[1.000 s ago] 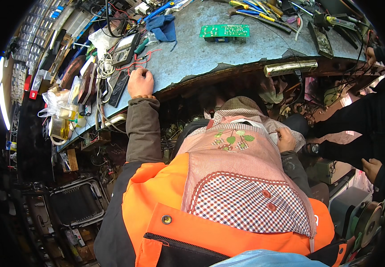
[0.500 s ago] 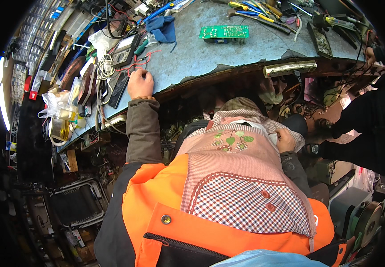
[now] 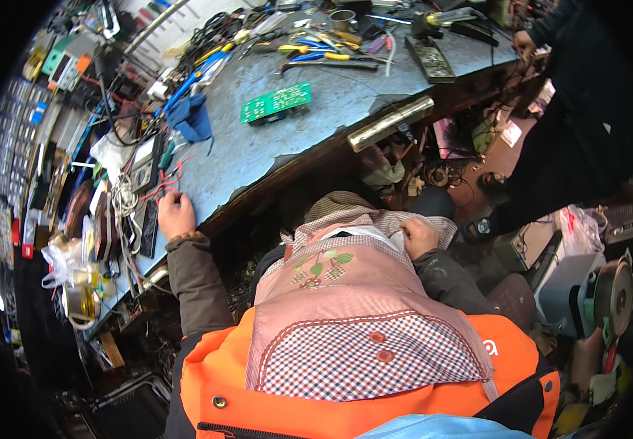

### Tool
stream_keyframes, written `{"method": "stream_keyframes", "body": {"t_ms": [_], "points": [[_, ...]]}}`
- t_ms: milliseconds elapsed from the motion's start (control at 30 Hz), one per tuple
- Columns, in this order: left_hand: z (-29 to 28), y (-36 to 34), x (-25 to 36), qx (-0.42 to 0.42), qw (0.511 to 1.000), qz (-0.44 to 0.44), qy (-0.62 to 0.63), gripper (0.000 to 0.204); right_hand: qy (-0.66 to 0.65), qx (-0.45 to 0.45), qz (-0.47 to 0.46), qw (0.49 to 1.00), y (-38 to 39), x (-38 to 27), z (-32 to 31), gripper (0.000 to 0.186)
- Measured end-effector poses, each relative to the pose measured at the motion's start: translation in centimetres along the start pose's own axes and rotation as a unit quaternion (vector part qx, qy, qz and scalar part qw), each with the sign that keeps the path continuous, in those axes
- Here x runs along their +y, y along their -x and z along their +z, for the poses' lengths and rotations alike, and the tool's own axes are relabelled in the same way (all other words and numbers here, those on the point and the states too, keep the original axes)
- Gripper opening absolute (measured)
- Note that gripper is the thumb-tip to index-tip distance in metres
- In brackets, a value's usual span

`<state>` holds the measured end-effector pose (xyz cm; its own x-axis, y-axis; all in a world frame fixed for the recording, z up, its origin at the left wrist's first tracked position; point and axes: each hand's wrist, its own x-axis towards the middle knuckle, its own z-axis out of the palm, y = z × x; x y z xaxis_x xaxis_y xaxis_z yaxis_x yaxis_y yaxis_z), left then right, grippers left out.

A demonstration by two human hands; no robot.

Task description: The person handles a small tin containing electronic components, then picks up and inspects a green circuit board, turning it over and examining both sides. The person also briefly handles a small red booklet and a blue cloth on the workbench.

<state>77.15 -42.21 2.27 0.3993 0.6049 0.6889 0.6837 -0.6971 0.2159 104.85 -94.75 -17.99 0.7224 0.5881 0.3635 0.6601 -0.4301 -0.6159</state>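
My left hand (image 3: 176, 215) rests on the near edge of the blue workbench (image 3: 236, 157), its fingers curled in. Whatever may be inside them is hidden. Just beyond it lie red test leads (image 3: 171, 179) and a grey multimeter (image 3: 143, 167); a dark flat bar (image 3: 149, 228) is beside the wrist. In my lap my right hand (image 3: 420, 238) is curled against the checked cloth of the pink apron (image 3: 375, 274), and its inner side does not show. A green circuit board (image 3: 276, 102) sits on the bench, away from both hands, with dark parts under it.
Pliers and other hand tools (image 3: 324, 51) lie at the back of the bench. A blue cloth (image 3: 190, 118) is near the multimeter, amid clutter on the left. Another person in dark clothes (image 3: 572, 124) stands at right, a hand (image 3: 526, 44) by the bench. A bench grinder (image 3: 580, 293) stands lower right.
The view has turned to the right, so bench, board and hands appear shifted left. Both hands keep their places, the left on the bench edge and the right in my lap.
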Motion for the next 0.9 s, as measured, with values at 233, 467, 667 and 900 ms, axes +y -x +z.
{"method": "stream_keyframes", "body": {"t_ms": [233,467,667,900], "points": [[1.0,-0.9,-0.7,-0.012,1.000,-0.008,0.013,0.017,0.030,-0.009,0.009,0.999,-0.1,-0.2,-0.9,0.005],[0.9,-1.5,-3.2,-0.053,0.998,0.013,-0.041,0.028,0.013,0.025,0.006,1.000,0.3,0.5,0.3,0.007],[0.6,-2.3,-2.0,-0.107,0.992,-0.013,-0.061,0.035,0.002,0.042,0.007,0.999,0.5,1.1,0.7,0.009],[-0.4,-2.0,-0.4,-0.110,0.991,-0.028,-0.067,0.033,-0.009,0.036,0.008,0.999,0.7,1.1,0.5,0.010]]}}
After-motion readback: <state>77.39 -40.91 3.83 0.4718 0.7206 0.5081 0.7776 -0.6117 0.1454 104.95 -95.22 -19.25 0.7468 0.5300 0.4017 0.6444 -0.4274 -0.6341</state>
